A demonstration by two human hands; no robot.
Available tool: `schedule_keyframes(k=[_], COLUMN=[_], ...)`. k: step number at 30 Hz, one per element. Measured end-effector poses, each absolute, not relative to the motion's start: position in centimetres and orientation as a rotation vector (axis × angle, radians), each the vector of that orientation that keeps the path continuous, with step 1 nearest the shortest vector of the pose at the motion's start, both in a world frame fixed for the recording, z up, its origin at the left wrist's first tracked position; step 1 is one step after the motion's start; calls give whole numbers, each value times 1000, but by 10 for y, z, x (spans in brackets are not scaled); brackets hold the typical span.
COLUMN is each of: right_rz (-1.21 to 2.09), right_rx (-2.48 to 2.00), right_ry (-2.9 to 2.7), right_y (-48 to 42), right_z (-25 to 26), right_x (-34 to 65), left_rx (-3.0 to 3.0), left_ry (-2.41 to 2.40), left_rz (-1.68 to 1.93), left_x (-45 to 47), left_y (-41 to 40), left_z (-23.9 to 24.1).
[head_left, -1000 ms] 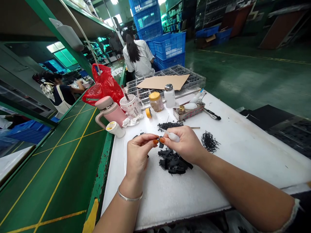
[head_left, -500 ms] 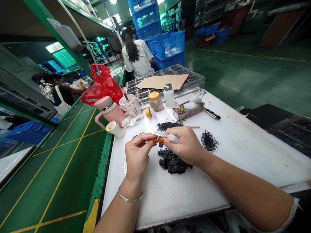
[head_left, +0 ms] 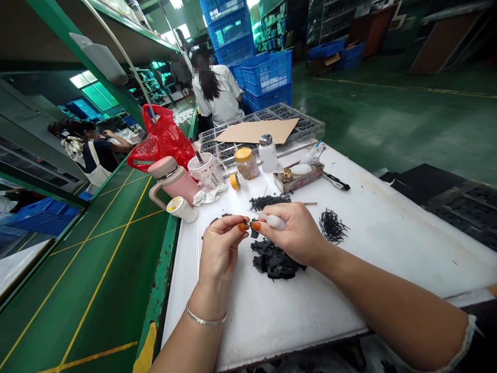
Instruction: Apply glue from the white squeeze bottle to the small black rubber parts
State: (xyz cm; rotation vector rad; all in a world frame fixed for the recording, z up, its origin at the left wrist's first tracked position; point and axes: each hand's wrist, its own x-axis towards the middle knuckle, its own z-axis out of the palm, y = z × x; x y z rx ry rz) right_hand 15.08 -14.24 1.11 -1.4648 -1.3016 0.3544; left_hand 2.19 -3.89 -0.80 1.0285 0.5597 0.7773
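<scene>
My left hand pinches a tiny dark part between thumb and finger, mostly covered by the fingertips. Close beside it, my right hand is closed around a small white squeeze bottle with a thin nozzle pointing left. A flat black piece shows at the right thumb and finger, apparently pinched there too. Below the hands lies a heap of black plastic pieces. Small black rings are piled behind the hands, and thin black pins lie to the right.
Along the table's back stand a pink thermos, a cup, a yellow-lidded jar, a white dispenser bottle and a small box. Cardboard covers part of a divided tray. A green belt runs left. Two people sit farther off.
My left fingertips have drawn slightly left, away from the right ones, leaving a small gap between them. The right hand keeps its hold on the bottle. The view has shifted a little.
</scene>
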Motion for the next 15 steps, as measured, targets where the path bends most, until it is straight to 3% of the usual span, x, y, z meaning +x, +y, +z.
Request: schedule_keyframes(k=[15], right_rz=[412], right_rx=[-1474], right_ry=[-1277], right_y=[-141], right_z=[10], right_x=[151], left_rx=[1067], left_ry=[539], left_rz=[757], left_x=[22], left_y=[-41], left_z=[-7])
